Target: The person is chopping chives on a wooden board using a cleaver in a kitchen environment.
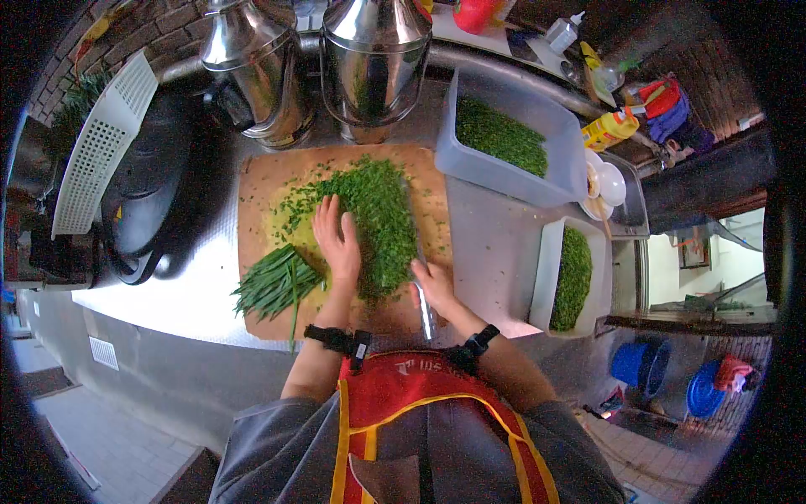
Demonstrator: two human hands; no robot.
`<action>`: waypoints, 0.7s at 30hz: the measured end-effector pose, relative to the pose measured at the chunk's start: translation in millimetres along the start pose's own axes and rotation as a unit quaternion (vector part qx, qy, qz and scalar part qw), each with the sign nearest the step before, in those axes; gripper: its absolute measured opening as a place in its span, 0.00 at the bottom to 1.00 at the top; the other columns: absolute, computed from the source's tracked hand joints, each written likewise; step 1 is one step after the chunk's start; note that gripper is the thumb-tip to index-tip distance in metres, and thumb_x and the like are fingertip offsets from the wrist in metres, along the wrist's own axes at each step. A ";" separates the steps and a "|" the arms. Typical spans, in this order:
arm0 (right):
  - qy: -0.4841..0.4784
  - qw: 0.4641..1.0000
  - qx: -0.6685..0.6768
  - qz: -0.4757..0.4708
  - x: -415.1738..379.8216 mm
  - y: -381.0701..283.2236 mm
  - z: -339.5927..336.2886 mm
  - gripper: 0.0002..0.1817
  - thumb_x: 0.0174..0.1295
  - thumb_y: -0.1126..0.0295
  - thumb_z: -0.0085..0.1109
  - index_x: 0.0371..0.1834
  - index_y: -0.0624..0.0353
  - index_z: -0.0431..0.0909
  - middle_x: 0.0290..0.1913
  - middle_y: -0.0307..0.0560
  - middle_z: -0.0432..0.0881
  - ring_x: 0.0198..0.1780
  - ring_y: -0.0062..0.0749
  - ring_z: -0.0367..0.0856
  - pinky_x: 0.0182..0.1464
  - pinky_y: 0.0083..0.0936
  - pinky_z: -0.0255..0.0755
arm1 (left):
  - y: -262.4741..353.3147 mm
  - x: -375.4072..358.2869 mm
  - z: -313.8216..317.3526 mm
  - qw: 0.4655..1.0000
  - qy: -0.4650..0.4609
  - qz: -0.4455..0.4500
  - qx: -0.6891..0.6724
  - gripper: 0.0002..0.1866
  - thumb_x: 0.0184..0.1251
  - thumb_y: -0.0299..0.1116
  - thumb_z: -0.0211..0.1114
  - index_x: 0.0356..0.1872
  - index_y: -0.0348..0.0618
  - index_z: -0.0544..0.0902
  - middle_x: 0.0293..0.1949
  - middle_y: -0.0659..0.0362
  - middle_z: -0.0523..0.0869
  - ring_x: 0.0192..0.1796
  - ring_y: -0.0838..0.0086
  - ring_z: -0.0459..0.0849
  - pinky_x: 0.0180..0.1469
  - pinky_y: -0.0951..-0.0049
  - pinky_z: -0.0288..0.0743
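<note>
A wooden cutting board (256, 193) bears a heap of finely chopped greens (378, 202). My left hand (337, 239) lies flat against the left side of the heap, its fingers stretched out. On the heap's right side stands a knife (426, 315), its blade along the greens and its metal handle toward me. My right hand (431, 286) is closed around the knife where handle and blade meet. A bundle of uncut green stalks (277, 284) rests at the board's lower left, beside my left wrist.
Two steel canisters (376, 63) stand behind the board. Right of it are a large bin (504, 181) and a smaller bin (544, 281), both holding chopped greens. A white perforated basket (101, 151) and a black container (147, 176) are at left. Small bowls (612, 185) sit at right.
</note>
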State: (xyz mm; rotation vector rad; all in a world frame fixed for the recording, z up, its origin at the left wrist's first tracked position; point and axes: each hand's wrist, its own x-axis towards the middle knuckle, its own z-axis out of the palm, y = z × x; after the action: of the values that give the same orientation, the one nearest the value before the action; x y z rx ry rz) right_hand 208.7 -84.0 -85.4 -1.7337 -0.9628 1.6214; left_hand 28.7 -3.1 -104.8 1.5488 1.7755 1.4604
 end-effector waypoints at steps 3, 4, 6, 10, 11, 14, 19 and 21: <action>-0.012 0.999 0.014 0.031 -3.7 3.0 -11.1 0.22 0.69 0.50 0.42 0.26 0.57 0.66 0.13 0.42 0.71 0.10 0.28 0.70 0.12 0.25 0.65 | 4.6 0.2 -6.1 0.999 -0.007 0.031 0.019 0.21 0.70 0.41 0.49 0.61 0.48 0.71 0.64 0.53 0.68 0.68 0.57 0.59 0.71 0.57 0.43; -0.011 0.999 0.013 0.034 -5.6 2.2 -13.3 0.21 0.69 0.50 0.42 0.27 0.57 0.65 0.14 0.42 0.71 0.10 0.27 0.70 0.12 0.25 0.65 | 7.1 -0.5 -9.0 0.999 -0.013 0.041 0.030 0.21 0.70 0.41 0.48 0.61 0.48 0.70 0.64 0.53 0.67 0.68 0.57 0.59 0.71 0.57 0.43; -0.007 0.999 0.012 0.039 -10.3 -1.7 -17.1 0.21 0.69 0.50 0.42 0.29 0.57 0.65 0.14 0.42 0.71 0.11 0.27 0.70 0.12 0.25 0.64 | 11.6 -2.1 -13.7 0.996 -0.026 0.062 0.053 0.21 0.71 0.40 0.47 0.61 0.47 0.70 0.64 0.52 0.67 0.68 0.57 0.60 0.71 0.57 0.44; -0.006 0.999 0.008 0.044 -21.7 -12.5 -27.7 0.20 0.69 0.51 0.41 0.31 0.57 0.64 0.15 0.41 0.71 0.11 0.26 0.70 0.12 0.24 0.64 | 15.0 -1.8 -17.6 0.999 -0.028 0.034 -0.004 0.21 0.72 0.40 0.44 0.62 0.43 0.69 0.64 0.51 0.67 0.68 0.56 0.60 0.70 0.58 0.46; -0.016 0.999 0.005 0.037 -26.1 -18.1 -30.6 0.20 0.69 0.51 0.41 0.31 0.57 0.64 0.14 0.41 0.71 0.11 0.26 0.70 0.13 0.24 0.64 | 15.3 -0.2 -17.3 0.999 -0.025 0.011 -0.035 0.21 0.73 0.40 0.43 0.62 0.42 0.69 0.64 0.50 0.67 0.68 0.56 0.61 0.70 0.59 0.47; -0.048 0.999 0.005 0.015 -40.0 -38.6 -40.6 0.19 0.70 0.52 0.41 0.30 0.57 0.65 0.14 0.41 0.70 0.11 0.26 0.70 0.14 0.23 0.65 | 14.0 7.8 -15.8 0.996 -0.014 -0.026 -0.088 0.21 0.73 0.40 0.43 0.61 0.41 0.69 0.64 0.49 0.67 0.67 0.55 0.60 0.69 0.60 0.48; 0.015 0.999 0.001 0.029 -50.0 -62.0 -66.4 0.21 0.68 0.50 0.44 0.31 0.58 0.68 0.14 0.41 0.70 0.10 0.26 0.68 0.13 0.23 0.63 | -7.5 33.5 -9.2 0.997 0.007 0.026 0.071 0.22 0.72 0.43 0.47 0.60 0.44 0.71 0.63 0.49 0.67 0.67 0.54 0.60 0.69 0.55 0.49; 0.016 0.999 0.026 0.024 -61.0 -90.9 -80.9 0.22 0.67 0.49 0.45 0.32 0.59 0.68 0.13 0.40 0.69 0.10 0.25 0.68 0.12 0.23 0.63 | -13.7 47.9 -2.0 0.982 0.028 0.035 0.184 0.22 0.70 0.46 0.49 0.60 0.46 0.72 0.63 0.49 0.67 0.67 0.53 0.60 0.68 0.53 0.49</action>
State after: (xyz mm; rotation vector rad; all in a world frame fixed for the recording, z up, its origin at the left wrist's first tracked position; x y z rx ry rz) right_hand 277.8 -75.8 31.6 -1.7550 -0.8622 1.6299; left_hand 4.4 40.1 -99.6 1.7743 2.1383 1.2672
